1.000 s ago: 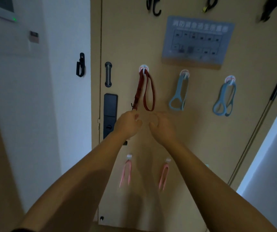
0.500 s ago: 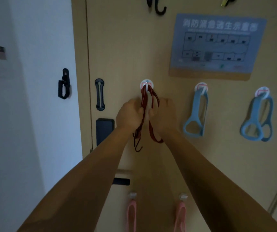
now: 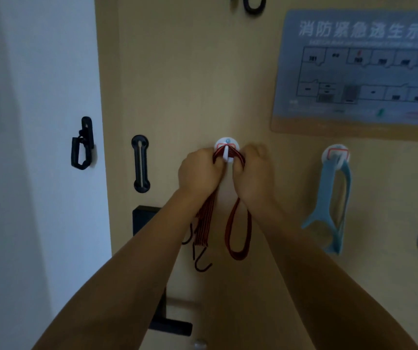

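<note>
A red elastic cord [image 3: 238, 233] with dark metal end hooks hangs in loops from a white round wall hook [image 3: 227, 150] on the beige door [image 3: 192, 79]. My left hand [image 3: 199, 173] grips the cord's left strands just below the hook. My right hand [image 3: 254, 173] grips the right strands at the same height. Both hands touch the cord right at the white hook. The cord's lower loops and a dark end hook [image 3: 201, 261] dangle between my forearms.
A blue stretch band [image 3: 329, 208] hangs on a second white hook to the right, another at the right edge. An evacuation plan sign [image 3: 359, 72] is above. A black door slot plate [image 3: 141, 164], black lock and handle [image 3: 167, 324] sit left; a black latch [image 3: 82, 144] is on the wall.
Both hands rose from below the cord to its top at the white hook and closed around its strands. The view came closer to the door.
</note>
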`<state>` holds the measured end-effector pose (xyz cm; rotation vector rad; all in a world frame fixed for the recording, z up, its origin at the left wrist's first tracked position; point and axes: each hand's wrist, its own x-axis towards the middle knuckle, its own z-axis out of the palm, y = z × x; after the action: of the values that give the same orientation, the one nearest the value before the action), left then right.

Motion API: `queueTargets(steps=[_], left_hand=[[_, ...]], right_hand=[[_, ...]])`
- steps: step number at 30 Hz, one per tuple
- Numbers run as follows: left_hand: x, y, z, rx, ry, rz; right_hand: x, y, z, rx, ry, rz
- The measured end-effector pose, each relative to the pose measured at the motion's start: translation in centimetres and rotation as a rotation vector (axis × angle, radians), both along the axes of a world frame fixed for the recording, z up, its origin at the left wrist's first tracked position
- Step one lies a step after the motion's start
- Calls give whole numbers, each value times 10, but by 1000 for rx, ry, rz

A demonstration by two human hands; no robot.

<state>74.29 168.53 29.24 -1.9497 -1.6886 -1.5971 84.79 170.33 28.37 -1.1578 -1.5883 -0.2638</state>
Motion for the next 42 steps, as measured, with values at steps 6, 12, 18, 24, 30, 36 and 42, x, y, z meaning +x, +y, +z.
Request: queueTargets(steps=[6,12,18,24,30,36,42], left_hand=[[-5,16,-12,210,-79,-153],[-4,25,-20,298,-117,-277],[-4,29,-13,258,-91,-212],[-4,26,-5,287,-237,-391],[-11,19,16,84,-529,-698],[-22,8,23,-217,-754,-1057],[-35,17,18,-217,-517,-952]], right_hand=[[-9,7,-19,104,204,119],[-17,9,-20,129,340,157],[-17,15,-17,202,261,104],[-18,8,-4,191,312,192],[-9,2,7,20,421,434],[-12,-3,10,-23,602,613],[-3,-1,6,-56,560,653]])
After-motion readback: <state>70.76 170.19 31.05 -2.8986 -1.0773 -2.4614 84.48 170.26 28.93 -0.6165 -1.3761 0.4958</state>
